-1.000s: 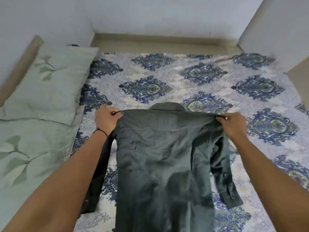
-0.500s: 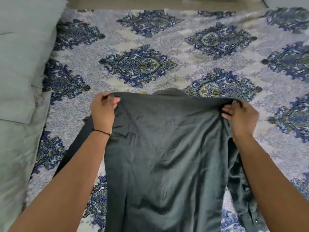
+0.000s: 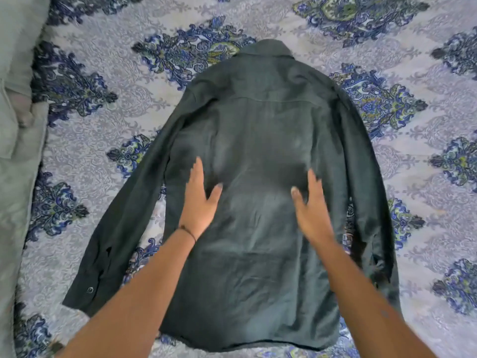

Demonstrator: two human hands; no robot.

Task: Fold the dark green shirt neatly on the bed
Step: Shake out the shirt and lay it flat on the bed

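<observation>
The dark green shirt [image 3: 258,177] lies spread flat on the bed [image 3: 426,156], back side up, collar [image 3: 265,49] at the far end and hem nearest the person. Its sleeves angle out and down on either side of the body panel, the left sleeve [image 3: 124,215] splayed wider than the right sleeve [image 3: 366,189]. Both hands rest palm-down on the shirt's middle: the left hand [image 3: 200,202] left of centre, the right hand [image 3: 308,210] right of centre and slightly blurred. The fingers of both are stretched open and flat, gripping nothing, pressing on the cloth. The fabric looks thin, soft and limp, with shallow creases; it should slide easily on the bedsheet and sag if lifted at one point. Pinching at a shoulder seam and the hem on the same side seems the best hold for turning a side inward.
</observation>
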